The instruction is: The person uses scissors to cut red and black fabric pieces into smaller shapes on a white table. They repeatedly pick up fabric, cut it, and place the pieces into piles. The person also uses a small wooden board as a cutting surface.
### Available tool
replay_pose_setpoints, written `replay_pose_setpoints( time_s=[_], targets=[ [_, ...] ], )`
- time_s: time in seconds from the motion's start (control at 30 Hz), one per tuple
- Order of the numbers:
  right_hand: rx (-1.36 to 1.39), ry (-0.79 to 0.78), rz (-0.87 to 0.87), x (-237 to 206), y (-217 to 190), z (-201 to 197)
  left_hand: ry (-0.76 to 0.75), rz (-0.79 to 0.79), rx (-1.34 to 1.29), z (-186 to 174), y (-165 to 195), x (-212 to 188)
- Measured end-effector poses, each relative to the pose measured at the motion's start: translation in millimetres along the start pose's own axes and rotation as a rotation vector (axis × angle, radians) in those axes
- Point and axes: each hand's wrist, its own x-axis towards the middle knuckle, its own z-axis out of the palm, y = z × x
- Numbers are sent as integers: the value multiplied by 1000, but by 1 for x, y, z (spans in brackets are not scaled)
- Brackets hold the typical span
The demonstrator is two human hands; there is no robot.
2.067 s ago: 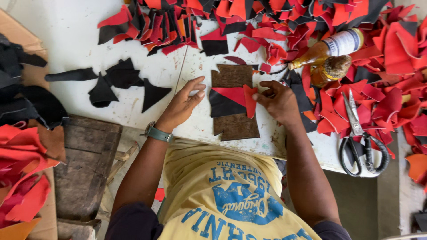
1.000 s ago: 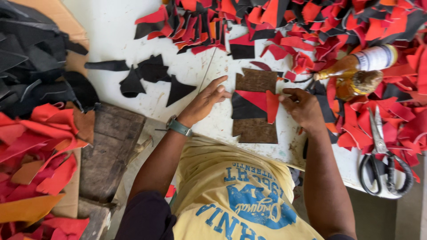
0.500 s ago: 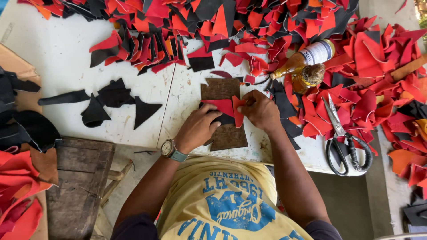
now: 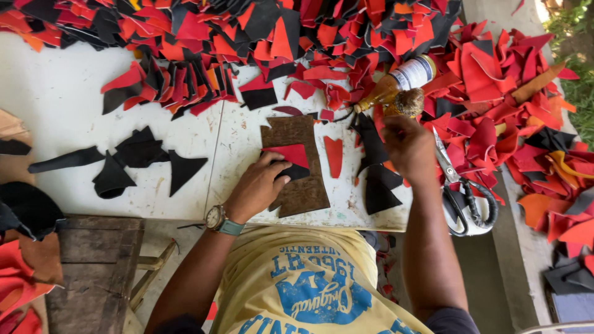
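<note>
White table (image 4: 74, 111), red and black scraps (image 4: 260, 37) ringing board (image 4: 303, 185), bottle (image 4: 399, 83), scissors (image 4: 461, 192).

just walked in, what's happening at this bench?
A person in a yellow shirt works at a white table heaped with red and black cut pieces. The left hand presses a red and black piece onto a brown board. The right hand reaches toward a bottle lying among the scraps; whether it grips anything is unclear. Scissors lie beside the right forearm.
</note>
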Motion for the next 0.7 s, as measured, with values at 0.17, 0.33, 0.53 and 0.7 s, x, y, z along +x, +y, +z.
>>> replay_pose_setpoints(
  time_s=[0.17, 0.33, 0.53, 0.7],
  targets=[
    [-14, 46, 241, -15, 8, -64, -67, -45, 17, -1, 1, 8],
    [-36, 42, 236, -35, 20, -89, -90, -50, 33, -3, 9, 15],
    [-106, 133, 98, -47, 36, -98, -94, -64, 33, 2, 14, 15],
    [-32, 161, 168, -56, 40, -104, -56, -29, 7, 3, 7, 12]
  ],
)
